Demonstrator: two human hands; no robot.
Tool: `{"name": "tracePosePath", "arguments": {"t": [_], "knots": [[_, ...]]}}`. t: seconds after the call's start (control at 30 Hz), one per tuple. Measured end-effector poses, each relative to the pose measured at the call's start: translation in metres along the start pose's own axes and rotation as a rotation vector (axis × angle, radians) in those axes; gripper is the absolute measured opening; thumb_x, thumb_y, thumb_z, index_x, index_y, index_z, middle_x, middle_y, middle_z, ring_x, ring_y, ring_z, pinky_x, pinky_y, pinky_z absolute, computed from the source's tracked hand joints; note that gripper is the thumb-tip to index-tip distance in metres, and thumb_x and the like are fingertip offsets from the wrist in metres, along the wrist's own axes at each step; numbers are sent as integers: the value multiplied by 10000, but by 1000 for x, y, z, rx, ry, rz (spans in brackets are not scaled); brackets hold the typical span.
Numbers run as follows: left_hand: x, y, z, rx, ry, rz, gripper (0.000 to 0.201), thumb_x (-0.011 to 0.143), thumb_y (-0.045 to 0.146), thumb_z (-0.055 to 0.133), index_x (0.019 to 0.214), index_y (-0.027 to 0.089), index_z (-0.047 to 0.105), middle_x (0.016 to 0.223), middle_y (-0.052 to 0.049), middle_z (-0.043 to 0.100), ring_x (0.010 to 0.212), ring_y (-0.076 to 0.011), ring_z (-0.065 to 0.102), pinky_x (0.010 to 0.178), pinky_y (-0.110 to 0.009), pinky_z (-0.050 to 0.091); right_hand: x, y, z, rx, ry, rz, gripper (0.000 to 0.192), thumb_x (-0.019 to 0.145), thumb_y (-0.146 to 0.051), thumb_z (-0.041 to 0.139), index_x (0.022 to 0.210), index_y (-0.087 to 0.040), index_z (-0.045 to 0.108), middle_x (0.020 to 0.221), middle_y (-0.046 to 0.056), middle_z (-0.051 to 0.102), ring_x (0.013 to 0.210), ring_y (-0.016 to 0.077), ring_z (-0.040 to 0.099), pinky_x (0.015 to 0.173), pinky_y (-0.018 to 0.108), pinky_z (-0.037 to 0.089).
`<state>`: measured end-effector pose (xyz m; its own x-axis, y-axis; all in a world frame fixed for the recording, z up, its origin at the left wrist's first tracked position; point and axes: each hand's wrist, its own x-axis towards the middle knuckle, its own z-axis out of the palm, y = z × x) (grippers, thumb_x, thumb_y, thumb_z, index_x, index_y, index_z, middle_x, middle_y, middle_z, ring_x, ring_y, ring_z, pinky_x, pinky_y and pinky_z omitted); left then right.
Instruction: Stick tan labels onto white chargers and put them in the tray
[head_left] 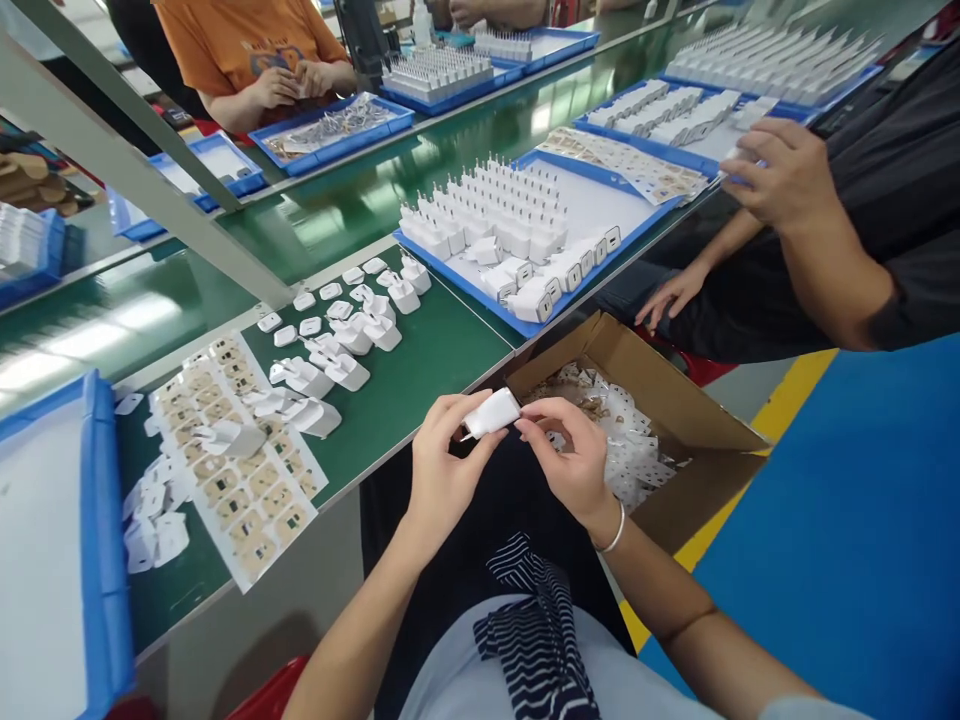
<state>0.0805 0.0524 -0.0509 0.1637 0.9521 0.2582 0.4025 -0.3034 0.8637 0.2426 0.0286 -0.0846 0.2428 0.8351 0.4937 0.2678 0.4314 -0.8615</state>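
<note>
My left hand point(441, 468) holds a white wall charger point(493, 412) between thumb and fingers, just off the bench's front edge above my lap. The fingertips of my right hand point(574, 462) are pinched together at the charger's right end. Whether a small piece is also between them is hidden. On the green bench to the left stand several loose white chargers point(346, 370), with small white caps point(310, 326) behind them. A sticker sheet point(232, 455) with tan cut-outs lies near the front edge, one charger resting on it.
A blue tray point(551, 325) of chargers stands ahead, right of centre. A cardboard box point(667, 410) with white scraps sits below it. Another blue tray point(105, 560) is at far left. A co-worker's hand point(787, 170) is at right; a person in orange point(247, 60) works across.
</note>
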Motion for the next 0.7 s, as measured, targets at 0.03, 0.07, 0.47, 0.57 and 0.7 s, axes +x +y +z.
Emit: {"name": "tracePosePath", "arguments": {"t": [0.03,0.07,0.47,0.57,0.7], "knots": [[0,1,1,54,22,60,349,854,277,768,1191,351,721,1079,-26,704,936,-207,642,697,-326,506,-1,0,0,17,8,15,66,936,-184,668,985,-224,688,908,20,720,791,148,701,687,281,620],[-1,2,1,102,40,115,350,868,246,754,1205,329,713,1078,-26,702,944,-193,647,711,-311,518,-2,-1,1,40,12,39,51,937,-184,668,969,-219,687,911,18,721,792,147,706,686,278,621],[-11,12,5,319,208,375,361,878,138,736,1222,228,673,988,-31,686,871,-134,674,713,-245,564,0,-8,6,235,43,216,69,949,-167,647,903,-220,650,778,-42,646,609,63,618,578,191,528],[-12,11,11,337,240,408,368,871,131,742,1221,217,669,971,-31,677,864,-131,672,706,-242,563,1,-10,8,296,64,284,76,939,-174,648,875,-214,639,707,-50,622,569,66,595,546,193,502],[-14,9,12,306,233,398,370,864,128,749,1216,210,672,968,-31,682,864,-132,675,713,-244,561,2,-15,5,384,59,368,80,921,-200,664,845,-205,638,672,-49,615,534,67,576,517,192,487]]}}
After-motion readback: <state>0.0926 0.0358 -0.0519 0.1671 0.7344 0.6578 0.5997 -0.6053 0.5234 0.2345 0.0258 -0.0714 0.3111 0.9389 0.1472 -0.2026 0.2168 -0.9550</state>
